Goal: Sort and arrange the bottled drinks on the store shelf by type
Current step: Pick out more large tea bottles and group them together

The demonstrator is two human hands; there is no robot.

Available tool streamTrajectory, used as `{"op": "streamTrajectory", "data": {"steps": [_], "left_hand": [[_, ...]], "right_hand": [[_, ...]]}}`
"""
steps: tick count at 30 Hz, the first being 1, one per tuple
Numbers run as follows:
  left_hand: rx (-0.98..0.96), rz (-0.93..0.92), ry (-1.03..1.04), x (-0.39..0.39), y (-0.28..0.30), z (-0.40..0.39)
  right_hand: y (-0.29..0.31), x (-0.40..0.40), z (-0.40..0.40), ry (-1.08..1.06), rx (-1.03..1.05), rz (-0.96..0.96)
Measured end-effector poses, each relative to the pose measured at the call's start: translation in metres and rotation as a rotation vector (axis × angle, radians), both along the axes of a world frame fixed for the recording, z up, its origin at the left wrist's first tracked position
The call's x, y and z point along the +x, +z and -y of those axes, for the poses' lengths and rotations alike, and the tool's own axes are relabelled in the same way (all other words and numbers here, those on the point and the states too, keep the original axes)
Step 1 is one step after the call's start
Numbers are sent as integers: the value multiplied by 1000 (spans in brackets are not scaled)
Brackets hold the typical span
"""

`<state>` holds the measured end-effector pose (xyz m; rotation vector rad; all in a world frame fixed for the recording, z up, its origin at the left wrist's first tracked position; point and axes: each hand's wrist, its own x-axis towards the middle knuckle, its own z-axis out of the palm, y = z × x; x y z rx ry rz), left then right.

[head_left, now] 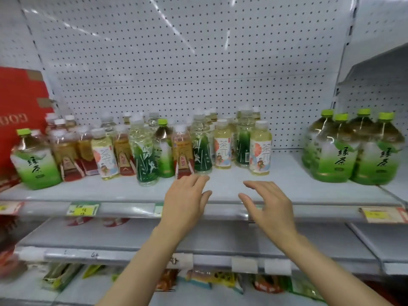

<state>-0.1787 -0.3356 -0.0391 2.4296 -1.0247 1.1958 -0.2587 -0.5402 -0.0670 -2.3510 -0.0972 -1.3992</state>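
Observation:
Mixed small bottles crowd the white shelf (pixel 287 173): red-labelled amber tea (pixel 182 151), clear bottles with dark green bamboo print (pixel 145 157), pale yellow tea with a white label (pixel 260 149). One large green tea bottle (pixel 36 160) stands at the far left. Several more large green tea bottles (pixel 351 149) stand grouped at the right. My left hand (pixel 187 199) hovers open just in front of the red-labelled bottle. To its right, below the pale yellow tea, my right hand (pixel 268 204) is open and holds nothing.
A red carton (pixel 22 102) stands at the back left. Price tags (pixel 82 209) run along the shelf's front rail. Bare shelf lies between the small bottles and the right green tea group. A lower shelf holds snack packets (pixel 212 279).

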Motion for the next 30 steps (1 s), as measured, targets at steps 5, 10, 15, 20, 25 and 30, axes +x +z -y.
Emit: {"op": "streamTrajectory", "data": {"steps": [5, 10, 15, 20, 25, 30], "left_hand": [[12, -47, 82, 3, -22, -84], [8, -75, 153, 17, -36, -147], [-4, -111, 233, 45, -35, -188], [-47, -156, 331, 78, -34, -224], [-309, -291, 477, 124, -22, -280], [-620, -458, 620, 185, 9, -354]], "right_hand": [[-15, 16, -79, 82, 8, -49], [-25, 43, -138, 117, -19, -99], [-17, 83, -171, 152, -49, -105], [-13, 118, -189, 167, -68, -84], [-16, 147, -202, 172, -111, -80], [-16, 166, -212, 122, -122, -58]]}}
